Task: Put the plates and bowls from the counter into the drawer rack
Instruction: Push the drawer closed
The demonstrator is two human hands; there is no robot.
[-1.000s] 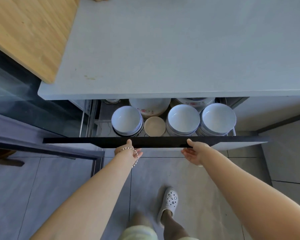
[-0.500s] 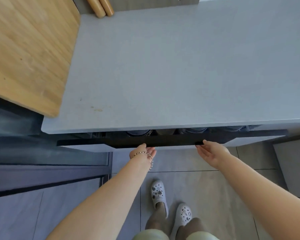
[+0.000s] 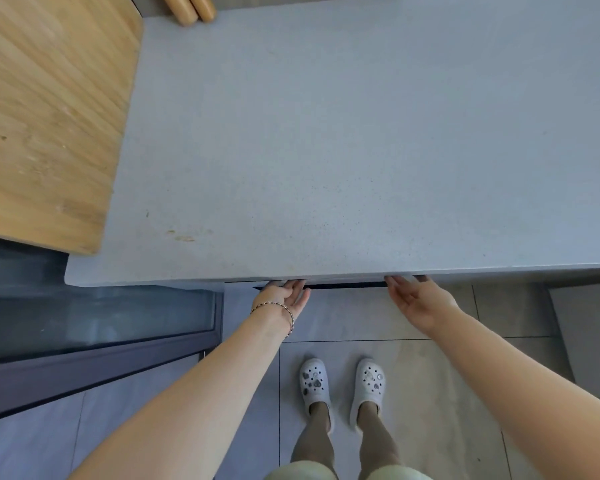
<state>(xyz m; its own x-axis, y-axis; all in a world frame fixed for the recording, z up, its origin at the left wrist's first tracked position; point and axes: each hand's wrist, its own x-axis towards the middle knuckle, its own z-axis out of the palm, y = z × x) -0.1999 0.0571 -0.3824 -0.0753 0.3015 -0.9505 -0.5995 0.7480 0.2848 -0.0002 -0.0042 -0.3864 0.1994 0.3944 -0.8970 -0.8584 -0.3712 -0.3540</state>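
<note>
Left grip (image 3: 284, 299) and right grip (image 3: 420, 303) both reach forward, straight-fingered.

The counter (image 3: 326, 150) is a pale grey, stone-like slab, matt and finely speckled. The board (image 3: 49, 116) lying on it is light wood with a clear grain and a dull sheen. The drawer front (image 3: 347, 286) shows as a dark matt strip. The floor tiles (image 3: 430, 375) are smooth grey with a soft gloss. The clogs (image 3: 314, 381) look like matt white plastic with shiny charms. The glass panel (image 3: 101, 317) is dark and glossy.
</note>
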